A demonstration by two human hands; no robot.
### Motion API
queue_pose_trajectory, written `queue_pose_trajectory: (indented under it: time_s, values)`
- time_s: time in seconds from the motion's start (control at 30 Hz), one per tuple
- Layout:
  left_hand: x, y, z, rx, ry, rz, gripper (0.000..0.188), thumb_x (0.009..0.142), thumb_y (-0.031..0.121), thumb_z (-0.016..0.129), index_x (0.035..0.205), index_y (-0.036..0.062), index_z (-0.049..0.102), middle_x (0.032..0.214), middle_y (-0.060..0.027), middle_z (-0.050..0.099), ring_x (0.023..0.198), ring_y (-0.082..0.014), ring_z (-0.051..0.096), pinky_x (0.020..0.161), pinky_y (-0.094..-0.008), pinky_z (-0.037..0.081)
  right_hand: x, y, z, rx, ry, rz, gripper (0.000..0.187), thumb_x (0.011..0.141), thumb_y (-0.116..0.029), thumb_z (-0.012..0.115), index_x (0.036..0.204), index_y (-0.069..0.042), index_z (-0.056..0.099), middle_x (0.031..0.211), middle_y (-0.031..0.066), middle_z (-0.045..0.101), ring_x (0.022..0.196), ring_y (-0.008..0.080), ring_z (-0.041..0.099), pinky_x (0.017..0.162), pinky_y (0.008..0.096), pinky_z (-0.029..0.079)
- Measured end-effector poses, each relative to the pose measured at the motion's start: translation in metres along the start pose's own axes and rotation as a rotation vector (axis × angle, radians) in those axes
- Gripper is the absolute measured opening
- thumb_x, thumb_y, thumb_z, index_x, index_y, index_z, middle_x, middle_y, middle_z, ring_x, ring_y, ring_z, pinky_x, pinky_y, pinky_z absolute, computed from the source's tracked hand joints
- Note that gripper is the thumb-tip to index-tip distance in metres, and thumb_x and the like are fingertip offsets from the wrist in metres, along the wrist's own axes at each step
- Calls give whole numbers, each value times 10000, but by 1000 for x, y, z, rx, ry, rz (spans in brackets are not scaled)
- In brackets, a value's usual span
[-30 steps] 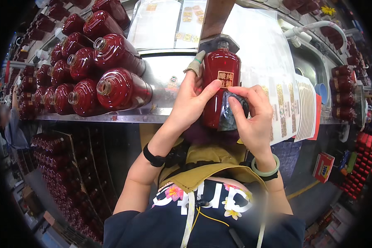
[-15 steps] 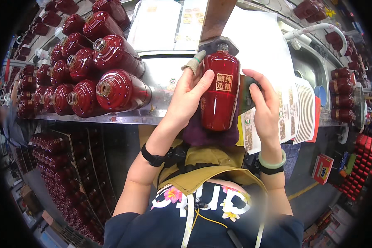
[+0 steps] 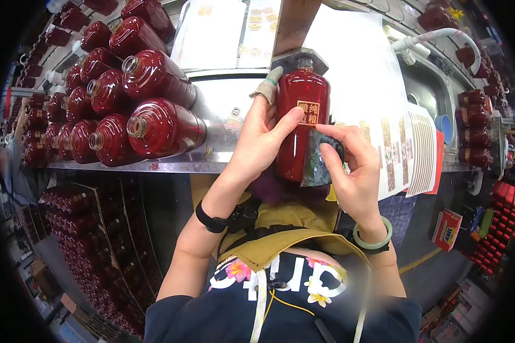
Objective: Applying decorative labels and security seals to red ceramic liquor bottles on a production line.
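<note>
A red glass bottle (image 3: 292, 151) with a gold-framed square label (image 3: 313, 107) lies with its neck pointing away, beside a dark metal block. My left hand (image 3: 257, 140) grips its left side, thumb across the front near the label; a cloth cover sits on one fingertip. My right hand (image 3: 355, 166) pinches a flat dark green piece (image 3: 315, 163) with a dark rounded part, whose exact kind I cannot make out. That piece rests over the bottle's lower right, just below the label. Dark purple cloth (image 3: 266, 188) shows under the bottle's base.
Several red bottles (image 3: 166, 128) lie stacked on the metal bench at left. Sheets of gold stickers (image 3: 392, 154) lie at right, beside a sink (image 3: 426, 86) with a white curved pipe (image 3: 440, 39). A blue cup (image 3: 443, 127) stands near them. A brown post (image 3: 294, 26) rises behind the bottle.
My right hand has moved left and down, bringing the dark green piece from beside the bottle onto its front. My left thumb has shifted slightly right, over the label's edge.
</note>
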State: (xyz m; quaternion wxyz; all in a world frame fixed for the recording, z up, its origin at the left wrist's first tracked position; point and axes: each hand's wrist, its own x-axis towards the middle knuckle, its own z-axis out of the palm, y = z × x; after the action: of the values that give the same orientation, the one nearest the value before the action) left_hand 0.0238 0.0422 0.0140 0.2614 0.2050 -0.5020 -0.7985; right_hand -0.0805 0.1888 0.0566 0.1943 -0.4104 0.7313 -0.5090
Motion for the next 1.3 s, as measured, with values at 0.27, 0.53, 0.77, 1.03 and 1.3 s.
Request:
queue_pose_trajectory:
  time_s: [0.27, 0.53, 0.77, 1.03, 1.3]
  values:
    - [2, -3, -1, 25, 6, 21, 781, 1010, 129, 656, 1612, -11, 179, 1537, -177, 428, 1357, -215, 503, 1146, -359, 409, 1, -12, -4, -267, -15, -39, 299, 859, 24, 710, 1146, -53, 744, 848, 85, 553, 717, 202, 562, 645, 314, 433]
    - [4, 0, -1, -58, 8, 2, 703, 1061, 193, 588, 1605, -23, 199, 1558, -169, 411, 1408, -211, 448, 1173, -358, 367, 12, 12, -18, 95, -27, 7, 258, 933, 29, 650, 1173, -20, 730, 962, 50, 665, 821, 129, 605, 736, 281, 492]
    - [8, 2, -2, -8, 38, -27, 655, 1076, 223, 559, 1595, -22, 244, 1547, -164, 435, 1418, -198, 434, 1183, -345, 339, 33, 24, -23, 350, 7, 303, 188, 1037, -122, 606, 1160, 9, 658, 870, -60, 569, 779, 12, 481, 700, 177, 398]
    - [6, -2, 3, -8, 53, -24, 725, 1045, 179, 620, 1598, -31, 201, 1523, -175, 442, 1362, -203, 482, 1136, -347, 402, 28, 41, 14, 499, -18, 320, 321, 926, -161, 799, 1042, -88, 508, 822, -86, 430, 727, 12, 373, 637, 180, 322]
    - [7, -3, 4, 13, 48, 5, 703, 1055, 177, 601, 1600, -23, 203, 1516, -166, 450, 1361, -208, 483, 1138, -353, 399, 30, 40, 10, 462, -23, 314, 318, 931, -179, 794, 1047, -90, 512, 846, -82, 440, 755, 15, 384, 659, 186, 334]
